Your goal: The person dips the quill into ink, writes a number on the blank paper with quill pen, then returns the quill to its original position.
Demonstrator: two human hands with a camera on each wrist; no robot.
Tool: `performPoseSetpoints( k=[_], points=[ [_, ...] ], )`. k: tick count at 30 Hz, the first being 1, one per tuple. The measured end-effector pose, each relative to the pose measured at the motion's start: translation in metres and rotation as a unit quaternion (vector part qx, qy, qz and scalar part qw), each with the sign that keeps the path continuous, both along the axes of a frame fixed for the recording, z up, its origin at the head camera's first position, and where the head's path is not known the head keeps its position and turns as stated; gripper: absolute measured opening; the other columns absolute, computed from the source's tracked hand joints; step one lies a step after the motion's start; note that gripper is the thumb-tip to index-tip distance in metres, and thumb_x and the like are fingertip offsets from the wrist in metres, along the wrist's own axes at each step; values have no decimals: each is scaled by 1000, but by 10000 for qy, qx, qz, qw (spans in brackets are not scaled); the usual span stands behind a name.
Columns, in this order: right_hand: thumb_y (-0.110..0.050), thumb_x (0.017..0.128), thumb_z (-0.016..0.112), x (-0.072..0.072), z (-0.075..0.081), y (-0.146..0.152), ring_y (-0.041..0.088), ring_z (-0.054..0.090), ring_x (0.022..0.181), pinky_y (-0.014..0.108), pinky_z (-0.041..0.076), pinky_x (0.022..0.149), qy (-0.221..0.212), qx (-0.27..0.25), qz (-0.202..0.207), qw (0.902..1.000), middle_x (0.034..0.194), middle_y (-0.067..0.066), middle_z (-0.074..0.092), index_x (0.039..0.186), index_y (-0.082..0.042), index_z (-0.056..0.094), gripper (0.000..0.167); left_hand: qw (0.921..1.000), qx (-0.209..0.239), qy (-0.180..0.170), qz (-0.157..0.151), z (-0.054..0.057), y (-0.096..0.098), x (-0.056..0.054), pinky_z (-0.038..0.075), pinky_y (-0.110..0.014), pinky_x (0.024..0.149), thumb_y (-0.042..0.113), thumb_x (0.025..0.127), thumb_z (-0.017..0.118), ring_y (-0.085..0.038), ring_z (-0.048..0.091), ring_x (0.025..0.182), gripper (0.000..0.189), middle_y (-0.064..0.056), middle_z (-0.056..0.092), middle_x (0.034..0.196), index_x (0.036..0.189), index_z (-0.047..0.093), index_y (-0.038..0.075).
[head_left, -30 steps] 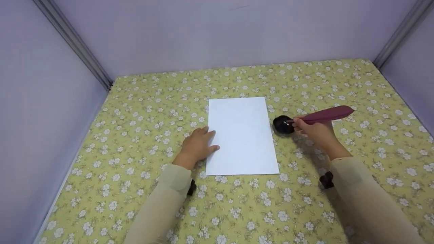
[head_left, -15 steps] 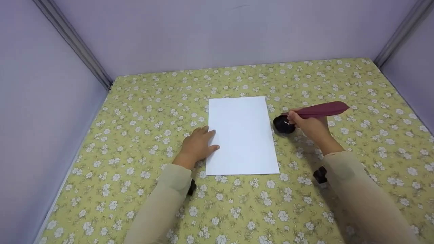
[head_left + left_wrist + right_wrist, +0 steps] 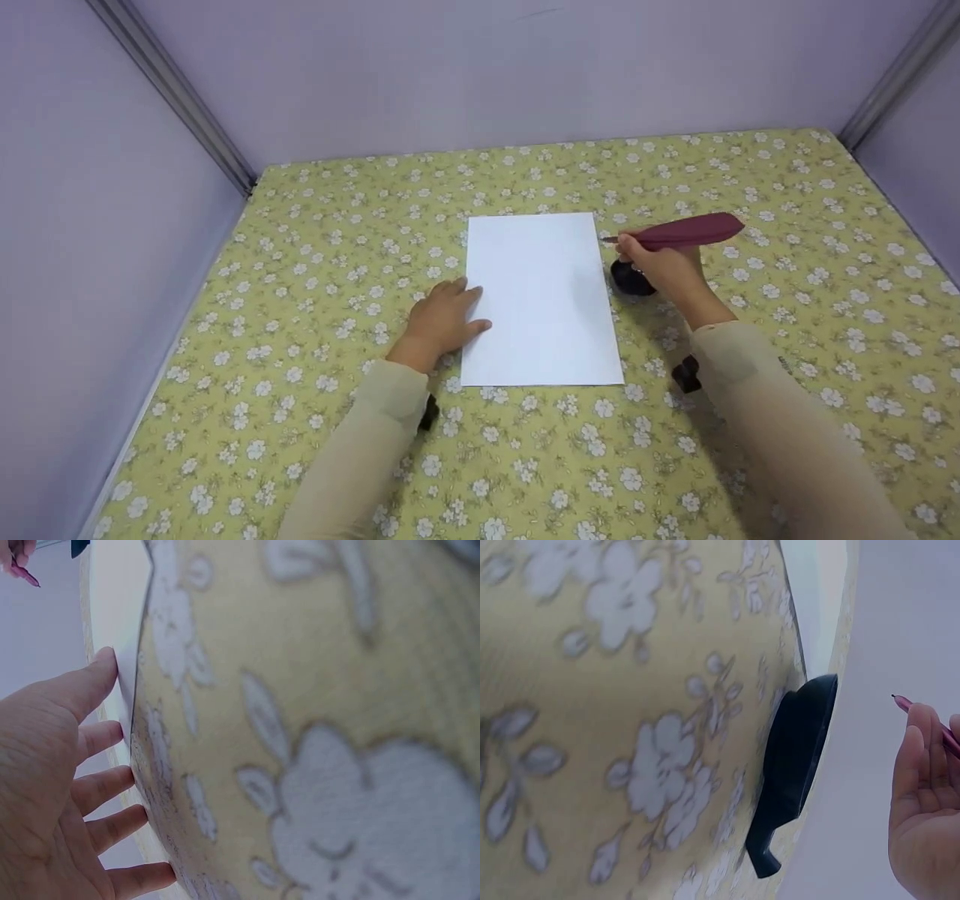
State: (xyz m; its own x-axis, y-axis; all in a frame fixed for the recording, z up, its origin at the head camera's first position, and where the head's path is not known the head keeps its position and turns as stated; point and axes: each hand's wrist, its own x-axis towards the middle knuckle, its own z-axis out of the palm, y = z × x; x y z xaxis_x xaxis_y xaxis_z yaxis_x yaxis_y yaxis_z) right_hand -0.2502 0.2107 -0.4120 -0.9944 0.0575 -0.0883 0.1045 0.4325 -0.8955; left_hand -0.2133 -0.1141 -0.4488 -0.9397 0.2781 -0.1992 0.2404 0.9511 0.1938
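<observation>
Feather pen (image 3: 694, 229): in my right hand (image 3: 664, 266); maroon, held aslant with the plume sloping back over the hand to my right.
Right fingers: closed in a pinch on the slim shaft, thumb against fingertips, close behind the writing end; nothing else in the grip.
Pen tip (image 3: 604, 239): pokes out just past my fingertips, beside the paper's right edge in the head view; my right wrist view shows it raised off the table.
Pen handling (est.): very light, stiff along the shaft, soft and easily bent in the plume. Smooth shaft may roll or slip; point probably delicate.
Pen hold (est.): best low on the shaft, where I have it; squeezing the plume would likely crease it.
Paper (image 3: 540, 322): flat on the flowered cloth (image 3: 337, 262), between my hands; no marks that I can make out.
Left hand (image 3: 439, 322): fingers spread, grasping nothing; thumb and forefinger tips lie over the paper's left edge.
Paper handling (est.): thin, light, apt to slide or wrinkle; a flat touch at the margin should suit it.
Black vessel (image 3: 631, 280): right of the paper, partly hidden beneath my right hand in the head view; apart from my fingers. Contents cannot be seen.
</observation>
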Motion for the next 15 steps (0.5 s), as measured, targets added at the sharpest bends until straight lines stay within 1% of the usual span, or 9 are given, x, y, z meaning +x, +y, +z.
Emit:
performPoseSetpoints(
  k=[2, 5, 9, 15],
  points=[
    [-46, 90, 63, -3, -1, -5, 21, 66, 93, 33, 54, 81, 11, -47, 23, 10000, 98, 5, 71, 113, -8, 70, 45, 10000, 3, 0, -7, 0, 0, 0, 35, -50, 104, 52, 93, 52, -29, 25, 139, 65, -9, 28, 153, 147, 39, 19],
    [-41, 91, 63, -6, -2, -12, 16, 67, 87, 29, 55, 76, 161, -47, 108, 9998, 98, 8, 71, 113, -7, 70, 41, 10000, 17, 9, -26, 0, 0, 0, 35, -50, 104, 52, 94, 52, -29, 25, 139, 65, -9, 28, 153, 147, 39, 19],
    [-36, 92, 63, -9, -5, -18, 11, 67, 81, 22, 54, 69, 339, 36, 222, 9992, 94, 6, 71, 110, -7, 71, 35, 10000, 36, 17, -35, -1, -1, 0, 34, -51, 105, 52, 94, 52, -30, 25, 139, 65, -9, 27, 154, 147, 39, 19],
    [-33, 93, 63, -11, -11, -24, 11, 68, 79, 22, 55, 67, 410, -113, 370, 9984, 93, 9, 72, 114, -2, 68, 38, 9999, 106, -22, 50, 0, 0, 1, 32, -52, 106, 52, 93, 54, -29, 23, 140, 65, -8, 28, 154, 147, 39, 20]
  ],
)
